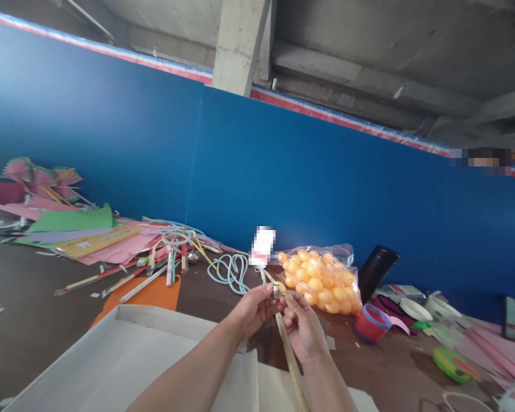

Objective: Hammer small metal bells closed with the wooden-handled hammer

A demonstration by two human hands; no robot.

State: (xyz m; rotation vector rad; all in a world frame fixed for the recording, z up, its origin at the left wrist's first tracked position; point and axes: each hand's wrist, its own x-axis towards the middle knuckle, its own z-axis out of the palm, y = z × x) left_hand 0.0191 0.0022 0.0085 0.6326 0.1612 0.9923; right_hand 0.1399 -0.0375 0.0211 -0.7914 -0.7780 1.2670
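Note:
Between the thumb and fingers of my left hand [254, 309] is a small shiny silver bell [276, 290], held above the table. Close beside it, my right hand [302, 326] is closed in a pinch near the bell; what its fingertips hold is too small to make out. A pale wooden stick [288, 357] runs from beneath the hands toward my body, between my forearms; I cannot tell whether either hand grips it. Just beyond the hands lies a clear plastic bag of orange balls [317, 277]. Light-blue cord [229, 273] is coiled left of it.
A white shallow box [129, 355] sits at front left, by an orange sheet [167, 292]. Coloured papers [72, 220] and sticks lie farther left. On the right are a black cylinder [377, 272], a red cup [370, 324] and a phone [514, 317]. A blue partition [304, 171] stands behind.

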